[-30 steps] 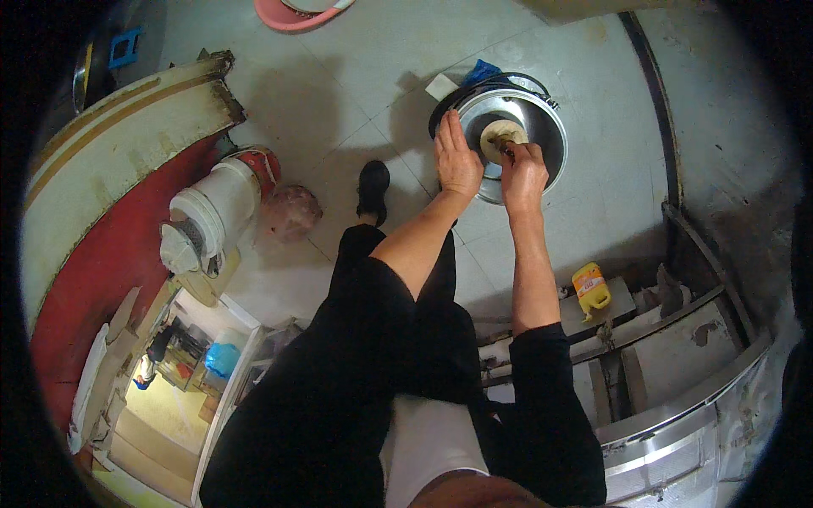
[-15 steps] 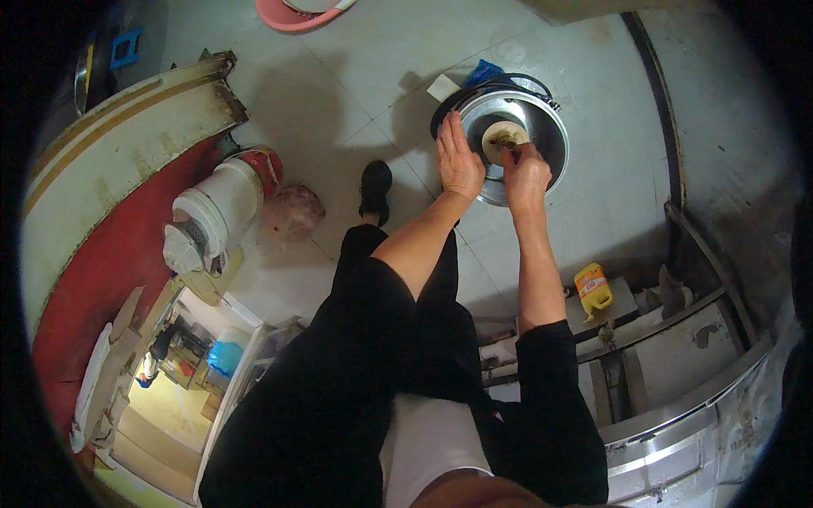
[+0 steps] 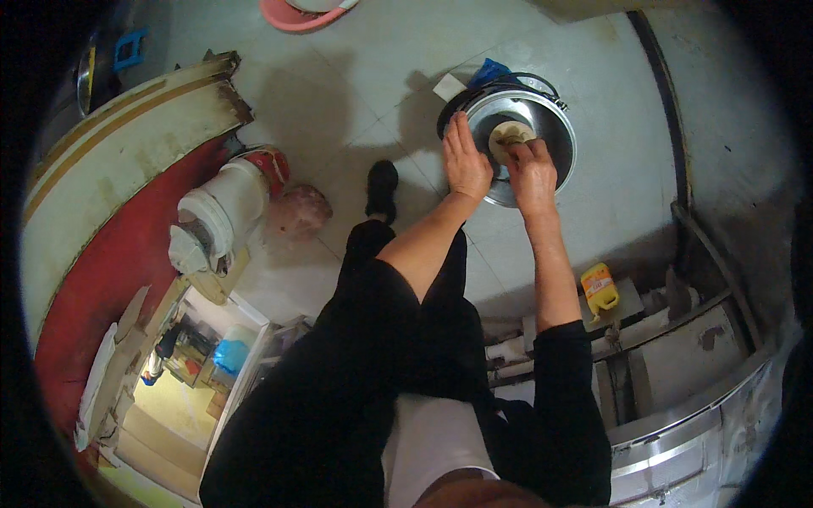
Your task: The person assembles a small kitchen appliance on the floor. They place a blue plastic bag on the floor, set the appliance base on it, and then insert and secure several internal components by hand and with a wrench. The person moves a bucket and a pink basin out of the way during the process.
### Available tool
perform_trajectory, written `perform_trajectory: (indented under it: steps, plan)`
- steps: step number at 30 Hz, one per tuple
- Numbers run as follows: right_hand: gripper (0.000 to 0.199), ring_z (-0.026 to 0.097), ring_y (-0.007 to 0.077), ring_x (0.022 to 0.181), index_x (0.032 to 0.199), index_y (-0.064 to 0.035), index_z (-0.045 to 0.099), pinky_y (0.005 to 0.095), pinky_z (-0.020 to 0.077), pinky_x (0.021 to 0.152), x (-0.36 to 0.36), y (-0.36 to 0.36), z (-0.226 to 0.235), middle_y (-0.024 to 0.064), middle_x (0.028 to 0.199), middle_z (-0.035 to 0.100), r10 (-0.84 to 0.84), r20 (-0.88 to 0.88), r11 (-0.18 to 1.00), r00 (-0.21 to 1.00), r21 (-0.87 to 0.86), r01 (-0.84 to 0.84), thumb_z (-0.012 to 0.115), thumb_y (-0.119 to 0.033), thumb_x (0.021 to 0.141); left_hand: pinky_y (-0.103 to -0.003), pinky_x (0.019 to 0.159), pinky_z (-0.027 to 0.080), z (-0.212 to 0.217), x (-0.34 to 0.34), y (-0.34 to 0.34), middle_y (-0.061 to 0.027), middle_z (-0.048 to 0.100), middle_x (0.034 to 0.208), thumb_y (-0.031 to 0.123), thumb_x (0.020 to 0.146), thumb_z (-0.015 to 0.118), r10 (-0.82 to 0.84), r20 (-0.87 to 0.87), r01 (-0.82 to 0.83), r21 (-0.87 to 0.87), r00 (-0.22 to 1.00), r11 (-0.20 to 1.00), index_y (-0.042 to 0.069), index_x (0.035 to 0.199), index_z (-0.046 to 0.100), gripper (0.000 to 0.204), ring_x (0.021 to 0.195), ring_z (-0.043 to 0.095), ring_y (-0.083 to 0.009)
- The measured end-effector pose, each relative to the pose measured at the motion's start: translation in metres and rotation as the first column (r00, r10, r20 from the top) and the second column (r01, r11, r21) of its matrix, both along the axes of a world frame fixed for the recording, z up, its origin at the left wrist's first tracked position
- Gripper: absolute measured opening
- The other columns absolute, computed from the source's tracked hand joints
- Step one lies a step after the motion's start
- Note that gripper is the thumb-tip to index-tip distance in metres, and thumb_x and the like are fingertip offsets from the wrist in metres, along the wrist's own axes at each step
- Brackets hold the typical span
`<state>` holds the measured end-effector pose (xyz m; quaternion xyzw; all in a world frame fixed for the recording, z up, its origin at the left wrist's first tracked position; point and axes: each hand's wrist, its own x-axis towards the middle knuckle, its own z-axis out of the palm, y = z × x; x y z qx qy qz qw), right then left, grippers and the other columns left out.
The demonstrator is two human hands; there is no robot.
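- Left hand (image 3: 467, 168): fingers straight & together, palm flattish at the near-left rim of the wide, round, silvery metal pot (image 3: 562, 140); it grips nothing visible. Thumb's hard to make out, so can't tell how firmly it bears on the rim.
- Right hand (image 3: 533, 176): fingers curled, tips bunched at the lower right edge of the small, pale, round piece w/ a darker patch on top (image 3: 511, 135). Can't tell if the tips pinch it or smth. small on it.
- Pos.: the pale piece shows inside the pot, approx. mid, a bit toward the far-left side (whether it rests on the bottom or stands higher isn't clear from above).
- Technique, my view: L palm prob. works best as a brace; light, even pressure, so the pot doesn't tip or slide on the pale tiled floor (image 3: 339, 127).
- R fingertips: short, small moves, wrist low & relaxed; a hard push off-centre could shift the pale piece.
- Watch the black, cable-like loop (image 3: 535, 79) along the pot's far side; best not to snag it.
- Black shoe (image 3: 382, 188) is well apart from the pot, so there's elbow room.
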<state>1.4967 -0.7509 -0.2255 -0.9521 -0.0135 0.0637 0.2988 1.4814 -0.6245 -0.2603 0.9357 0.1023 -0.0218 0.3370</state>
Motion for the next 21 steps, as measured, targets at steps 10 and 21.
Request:
perform_trajectory:
  steps: [10,21]
  plan:
    - [0.014,0.065,0.0360,0.071,0.094,-0.0059,0.065,0.0435,0.0543,0.062,0.000,0.010,0.004,0.0160,0.087,0.062,-0.122,-0.127,0.980,0.984,-0.172,0.099,0.067,-0.012,0.082,-0.046,0.109,0.031,-0.002,0.000,0.002,-0.0243,0.032,0.143,-0.006,0.066,0.062,-0.026,-0.043,0.026,0.014,0.999,1.000,-0.004,0.146,0.019,0.090,0.130,0.036,-0.0431]
    - [0.014,0.057,0.0093,0.075,0.104,-0.0041,0.065,0.0228,0.0495,0.066,-0.010,-0.024,-0.020,-0.0007,0.089,0.061,-0.432,-0.555,0.394,0.711,0.594,0.702,0.056,-0.010,0.095,-0.048,0.109,0.031,0.007,0.002,0.002,-0.0263,0.031,0.143,0.000,0.069,0.062,-0.028,-0.055,0.025,-0.055,0.998,0.998,-0.003,0.145,0.021,0.086,0.129,0.035,-0.0457]
